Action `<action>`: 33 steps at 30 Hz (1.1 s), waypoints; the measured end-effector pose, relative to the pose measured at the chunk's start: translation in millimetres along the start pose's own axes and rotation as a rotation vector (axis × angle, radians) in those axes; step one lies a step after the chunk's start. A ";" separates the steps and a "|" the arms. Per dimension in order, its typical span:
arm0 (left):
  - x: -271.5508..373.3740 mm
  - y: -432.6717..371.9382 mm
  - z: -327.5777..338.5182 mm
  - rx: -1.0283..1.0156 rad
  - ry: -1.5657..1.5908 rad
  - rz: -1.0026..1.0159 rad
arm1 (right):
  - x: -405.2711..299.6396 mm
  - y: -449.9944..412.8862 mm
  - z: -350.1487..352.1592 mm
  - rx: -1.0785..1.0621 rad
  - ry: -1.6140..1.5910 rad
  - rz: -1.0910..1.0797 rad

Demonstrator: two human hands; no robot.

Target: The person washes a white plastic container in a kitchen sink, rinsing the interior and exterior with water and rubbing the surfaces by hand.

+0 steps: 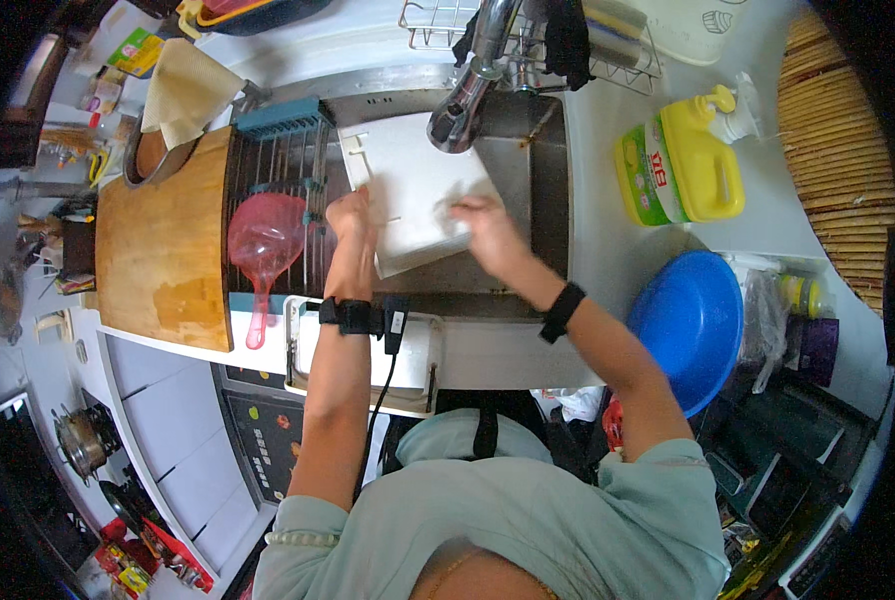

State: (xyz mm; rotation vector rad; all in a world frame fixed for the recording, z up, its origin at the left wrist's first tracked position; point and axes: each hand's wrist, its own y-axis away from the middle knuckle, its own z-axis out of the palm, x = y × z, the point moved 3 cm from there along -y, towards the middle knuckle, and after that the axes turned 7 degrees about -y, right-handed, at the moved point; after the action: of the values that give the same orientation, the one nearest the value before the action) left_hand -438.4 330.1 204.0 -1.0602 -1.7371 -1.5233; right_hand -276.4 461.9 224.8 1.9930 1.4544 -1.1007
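Observation:
A flat white plastic panel (425,180) lies tilted in the stainless steel sink (549,165), partly under the chrome faucet (455,124). My left hand (351,214) is at the panel's left edge, its fingers curled on that edge. Over the panel's right part is my right hand (485,229), blurred, with its fingers closed around something small and greyish that I cannot identify. Both wrists wear black straps. Left of the sink, a translucent pink ladle (267,232) rests on a metal drying rack (316,165).
A wooden cutting board (162,240) lies at the left. On the right counter stand a yellow detergent jug (680,161) and a blue basin (687,330). A wire rack (432,34) with black cloths is behind the faucet. A white rectangular container (410,360) hangs at the counter's front.

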 end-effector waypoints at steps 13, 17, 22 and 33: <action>-1.7 3.4 -3.9 0.004 0.092 -0.088 | -4.2 -14.9 11.3 0.126 -0.090 -0.168; -18.3 -17.8 -14.1 -0.066 0.046 -0.072 | -1.0 -24.7 -14.3 -0.038 0.148 0.110; 5.2 15.7 2.4 0.028 0.149 -0.096 | -27.4 -17.4 23.1 0.117 0.106 -0.206; -5.7 -4.4 1.8 0.044 -0.092 0.142 | -23.5 -20.6 26.8 0.119 0.089 -0.265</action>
State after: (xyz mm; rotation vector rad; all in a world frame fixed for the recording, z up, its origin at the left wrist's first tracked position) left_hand -439.2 330.6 196.6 -1.2210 -1.7089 -1.3628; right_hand -307.8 435.9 230.0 1.9920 1.7776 -1.2466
